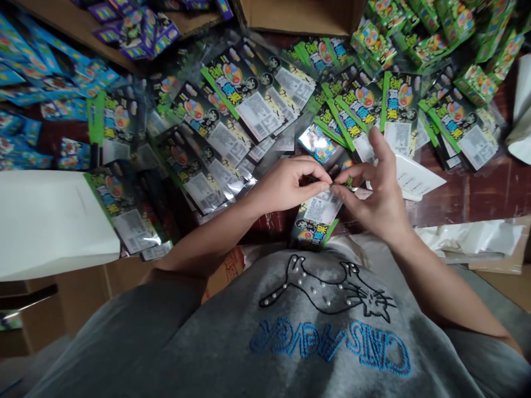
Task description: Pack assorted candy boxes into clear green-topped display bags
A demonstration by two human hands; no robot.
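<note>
Both hands meet at the middle of the clock! Here's the left hand (296,179), in from nine o'clock, thumb and forefinger pinched on the upper edge of the held packet (322,210). Across from it comes the right hand (375,190), from three o'clock, its fingertips narrowed on that same edge, another finger raised well clear, perhaps so nothing blocks the pinch.

The packet hangs toward six o'clock, its printing turned toward the shirt (327,326), label nearest the fingers. That turn likely keeps the pinched edge within easy reach of both thumbs; the two-sided grip probably steadies the thin film. Whether the edge is parted, I can't tell.

Straight up at twelve o'clock, just beyond the fingers, there's a blue packet (318,145), and far behind it a cardboard box (298,16). Black-and-green packets (255,110) overlap on the desk (468,193) from ten round to two, fanned, perhaps for easy picking.

And the small boxes are grouped by colour, maybe to keep kinds apart: blue boxes (39,66) near ten, purple boxes (139,30) between ten and eleven, green boxes (477,85) near two.
</note>
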